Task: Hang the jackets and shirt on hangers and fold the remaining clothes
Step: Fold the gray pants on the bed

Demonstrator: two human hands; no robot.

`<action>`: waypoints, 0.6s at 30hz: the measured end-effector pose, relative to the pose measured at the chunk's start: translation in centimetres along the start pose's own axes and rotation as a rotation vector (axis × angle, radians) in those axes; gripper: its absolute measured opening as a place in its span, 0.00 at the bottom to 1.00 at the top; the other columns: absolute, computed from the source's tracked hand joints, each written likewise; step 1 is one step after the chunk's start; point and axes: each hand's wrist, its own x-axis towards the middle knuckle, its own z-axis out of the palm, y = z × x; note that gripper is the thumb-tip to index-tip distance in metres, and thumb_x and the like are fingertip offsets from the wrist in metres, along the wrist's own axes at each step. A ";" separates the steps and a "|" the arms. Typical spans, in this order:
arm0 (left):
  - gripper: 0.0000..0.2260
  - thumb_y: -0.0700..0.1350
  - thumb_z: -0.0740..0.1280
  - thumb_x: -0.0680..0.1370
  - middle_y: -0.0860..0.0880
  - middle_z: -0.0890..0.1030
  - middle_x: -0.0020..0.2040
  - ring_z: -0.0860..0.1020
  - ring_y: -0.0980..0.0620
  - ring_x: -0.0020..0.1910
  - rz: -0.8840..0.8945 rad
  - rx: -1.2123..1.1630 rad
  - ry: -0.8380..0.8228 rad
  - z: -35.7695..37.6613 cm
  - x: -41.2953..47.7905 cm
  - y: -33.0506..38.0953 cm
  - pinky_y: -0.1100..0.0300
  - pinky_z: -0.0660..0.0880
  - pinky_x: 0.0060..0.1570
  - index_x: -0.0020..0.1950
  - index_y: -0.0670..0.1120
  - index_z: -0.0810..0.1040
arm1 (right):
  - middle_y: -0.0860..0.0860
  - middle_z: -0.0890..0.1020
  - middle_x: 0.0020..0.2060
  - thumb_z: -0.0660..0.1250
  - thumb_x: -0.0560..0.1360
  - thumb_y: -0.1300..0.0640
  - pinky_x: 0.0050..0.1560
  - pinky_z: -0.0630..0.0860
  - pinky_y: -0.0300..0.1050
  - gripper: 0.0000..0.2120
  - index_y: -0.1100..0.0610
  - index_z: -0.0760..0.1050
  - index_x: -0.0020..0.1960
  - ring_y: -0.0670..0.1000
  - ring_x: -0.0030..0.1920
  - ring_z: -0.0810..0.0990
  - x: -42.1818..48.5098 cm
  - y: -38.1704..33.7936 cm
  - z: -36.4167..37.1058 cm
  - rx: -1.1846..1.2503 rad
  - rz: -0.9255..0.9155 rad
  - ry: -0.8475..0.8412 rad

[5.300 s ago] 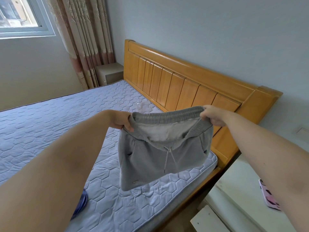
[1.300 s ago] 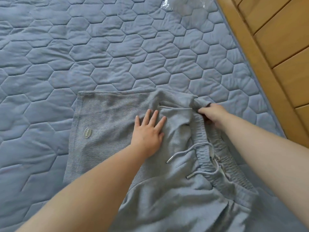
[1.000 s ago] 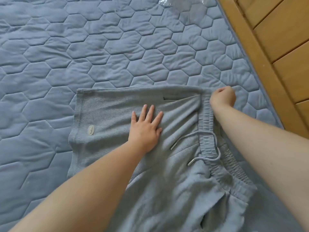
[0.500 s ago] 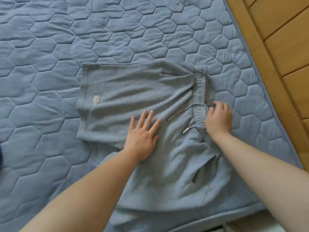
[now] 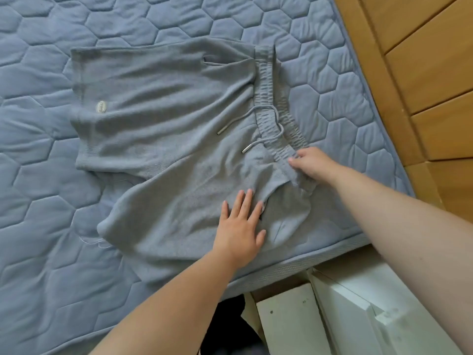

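Grey drawstring shorts [image 5: 163,119] lie spread on the blue quilted mattress [image 5: 38,188], waistband toward the right and legs toward the left. The far leg lies flat; the near leg is wrinkled. My left hand [image 5: 240,231] presses flat, fingers straight, on the near leg close to the crotch. My right hand [image 5: 311,163] pinches the near end of the elastic waistband between thumb and fingers. Two metal-tipped cords lie loose on the front.
The wooden headboard [image 5: 422,73] runs along the right side. The mattress edge lies just below my hands. White furniture [image 5: 332,316] stands beside the bed at the lower right, with a dark gap to its left.
Both hands have moved toward me along the shorts: the left from the middle to the near leg, the right down the waistband to its near end. The far half now lies smooth.
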 end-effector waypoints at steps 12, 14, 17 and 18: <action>0.19 0.57 0.72 0.65 0.46 0.78 0.52 0.74 0.45 0.52 0.239 0.192 0.166 1.3 -0.4 3.6 0.53 0.74 0.49 0.49 0.47 0.80 | 0.56 0.68 0.28 0.66 0.74 0.43 0.38 0.61 0.48 0.25 0.54 0.61 0.25 0.56 0.41 0.69 -2.5 5.2 -1.8 -0.048 0.096 0.258; 0.15 0.51 0.77 0.58 0.48 0.76 0.39 0.74 0.48 0.37 0.189 0.191 0.111 1.4 -0.1 4.1 0.59 0.70 0.35 0.38 0.47 0.77 | 0.62 0.77 0.40 0.69 0.72 0.44 0.45 0.66 0.46 0.18 0.51 0.70 0.28 0.60 0.48 0.75 -2.5 5.7 -1.4 -0.079 0.146 0.188; 0.18 0.41 0.80 0.50 0.51 0.72 0.28 0.71 0.51 0.25 0.181 0.104 0.082 2.3 0.4 4.6 0.63 0.59 0.24 0.30 0.47 0.73 | 0.58 0.80 0.44 0.68 0.74 0.57 0.47 0.72 0.45 0.05 0.58 0.79 0.43 0.58 0.49 0.77 -2.5 6.4 -1.6 -0.072 0.173 0.099; 0.17 0.40 0.79 0.52 0.51 0.72 0.29 0.71 0.51 0.25 0.215 0.078 0.080 2.1 0.4 4.9 0.64 0.56 0.23 0.31 0.47 0.73 | 0.56 0.79 0.41 0.66 0.75 0.62 0.45 0.76 0.47 0.03 0.60 0.78 0.43 0.57 0.46 0.78 -2.3 6.6 -1.9 0.004 0.152 0.095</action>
